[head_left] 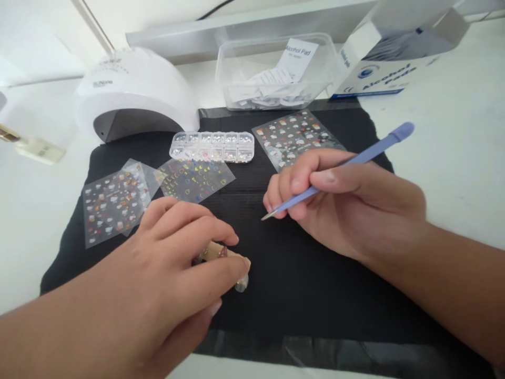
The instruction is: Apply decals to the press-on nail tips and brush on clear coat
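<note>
Pinching a small nail tip (215,251) between thumb and forefinger, the left hand (158,279) pins it on the black mat (315,284); up and right, the right hand (347,208) clasps a lilac tool (347,162), metal point angled down-left toward it, apart.

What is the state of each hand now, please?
Left hand: closed on a small nail tip piece, pinched between the fingers above the black mat.
Right hand: closed, holding the purple tool.
</note>
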Motion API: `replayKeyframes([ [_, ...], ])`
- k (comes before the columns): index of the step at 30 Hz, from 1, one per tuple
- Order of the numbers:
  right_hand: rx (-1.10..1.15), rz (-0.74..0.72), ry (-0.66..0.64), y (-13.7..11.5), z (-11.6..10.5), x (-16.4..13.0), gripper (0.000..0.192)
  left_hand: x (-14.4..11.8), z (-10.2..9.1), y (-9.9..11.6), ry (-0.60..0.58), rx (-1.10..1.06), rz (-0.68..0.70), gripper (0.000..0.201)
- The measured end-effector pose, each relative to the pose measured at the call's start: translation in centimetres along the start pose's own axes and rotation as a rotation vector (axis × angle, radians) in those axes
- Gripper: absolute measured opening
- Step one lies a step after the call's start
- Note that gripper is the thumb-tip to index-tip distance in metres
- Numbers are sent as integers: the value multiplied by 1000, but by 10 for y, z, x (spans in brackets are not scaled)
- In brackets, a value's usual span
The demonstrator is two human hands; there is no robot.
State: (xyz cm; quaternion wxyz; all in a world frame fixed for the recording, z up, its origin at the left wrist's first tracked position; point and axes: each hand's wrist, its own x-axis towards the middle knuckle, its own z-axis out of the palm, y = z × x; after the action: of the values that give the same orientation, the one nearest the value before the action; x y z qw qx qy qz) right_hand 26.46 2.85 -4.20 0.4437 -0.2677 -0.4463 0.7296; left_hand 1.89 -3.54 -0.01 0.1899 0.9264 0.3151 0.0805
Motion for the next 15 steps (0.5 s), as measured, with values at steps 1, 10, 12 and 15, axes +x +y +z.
replayKeyframes([
  [1,16,-26,12,0,-1,1,16,0,0,0,0,3,-1,35],
  [10,39,-104,4,0,-3,2,19,2,0,3,-12,43,-11,34],
  [12,45,-107,5,1,-4,3,19,1,-2,3,26,44,-30,34],
  [15,46,-130,16,3,-6,4,18,1,-4,4,103,28,-49,30],
])
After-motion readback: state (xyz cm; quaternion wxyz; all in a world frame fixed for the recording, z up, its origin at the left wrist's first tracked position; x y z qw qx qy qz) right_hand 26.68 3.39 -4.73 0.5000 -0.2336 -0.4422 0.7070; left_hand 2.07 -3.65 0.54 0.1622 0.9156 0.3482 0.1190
